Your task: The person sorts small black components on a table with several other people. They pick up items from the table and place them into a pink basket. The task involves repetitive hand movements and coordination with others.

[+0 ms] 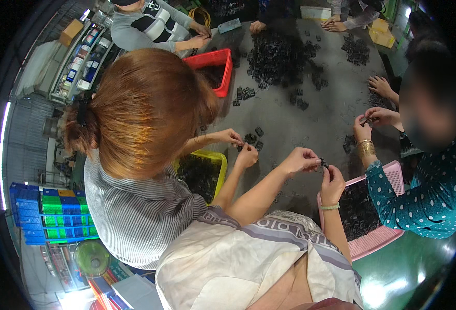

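Over the near side of the grey table [284,129], both my hands meet at a small black plastic part [323,163]. My left hand [300,160] pinches it from the left. My right hand [333,182], with a pale green bracelet at the wrist, grips its right end. Fingers cover much of the part, so its exact kind cannot be made out. Farther off, a large heap of similar black parts [274,57] lies on the table, with smaller clusters around it. Thin scraps are scattered over the tabletop near my hands.
A pink basket [398,181] of black parts stands right of my forearm. A yellow basket [222,178] sits left, beside a person in a striped shirt [135,206]. A red basket [228,72] is farther off. Another person in a dotted sleeve [388,196] works at right; several others surround the table.
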Demonstrator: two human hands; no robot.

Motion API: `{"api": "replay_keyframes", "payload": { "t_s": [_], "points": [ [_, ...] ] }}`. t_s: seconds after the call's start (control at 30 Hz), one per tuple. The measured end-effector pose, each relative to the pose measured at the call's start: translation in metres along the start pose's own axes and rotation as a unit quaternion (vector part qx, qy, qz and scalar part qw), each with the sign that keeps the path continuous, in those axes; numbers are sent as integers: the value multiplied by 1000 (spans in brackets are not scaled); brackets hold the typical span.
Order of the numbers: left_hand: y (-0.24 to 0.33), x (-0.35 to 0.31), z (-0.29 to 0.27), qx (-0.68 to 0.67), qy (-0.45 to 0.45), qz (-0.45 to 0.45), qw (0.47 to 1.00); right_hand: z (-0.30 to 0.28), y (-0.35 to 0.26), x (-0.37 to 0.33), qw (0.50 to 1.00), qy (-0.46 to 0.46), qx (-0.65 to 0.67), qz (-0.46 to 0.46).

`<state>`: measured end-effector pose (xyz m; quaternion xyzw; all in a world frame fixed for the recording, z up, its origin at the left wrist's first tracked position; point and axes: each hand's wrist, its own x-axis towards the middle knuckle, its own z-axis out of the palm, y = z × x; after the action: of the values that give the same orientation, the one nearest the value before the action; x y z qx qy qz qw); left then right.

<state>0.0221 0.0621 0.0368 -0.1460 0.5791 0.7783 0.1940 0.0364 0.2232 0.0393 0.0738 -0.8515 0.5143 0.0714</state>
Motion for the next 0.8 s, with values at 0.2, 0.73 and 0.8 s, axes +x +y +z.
{"api": "replay_keyframes", "payload": {
  "t_s": [0.2, 0.73, 0.8],
  "points": [
    [-3, 1, 14, -26, 60, 41, 997, -1, -6, 1, 999, 16, -40, 18],
    [-43, 34, -53, 106, 74, -12, 992, -78, 32, -24, 986, 47, -149, 54],
    [-51, 36, -60, 147, 140, -43, 978, -102, 48, -40, 975, 51, -196, 90]
  ]
}}
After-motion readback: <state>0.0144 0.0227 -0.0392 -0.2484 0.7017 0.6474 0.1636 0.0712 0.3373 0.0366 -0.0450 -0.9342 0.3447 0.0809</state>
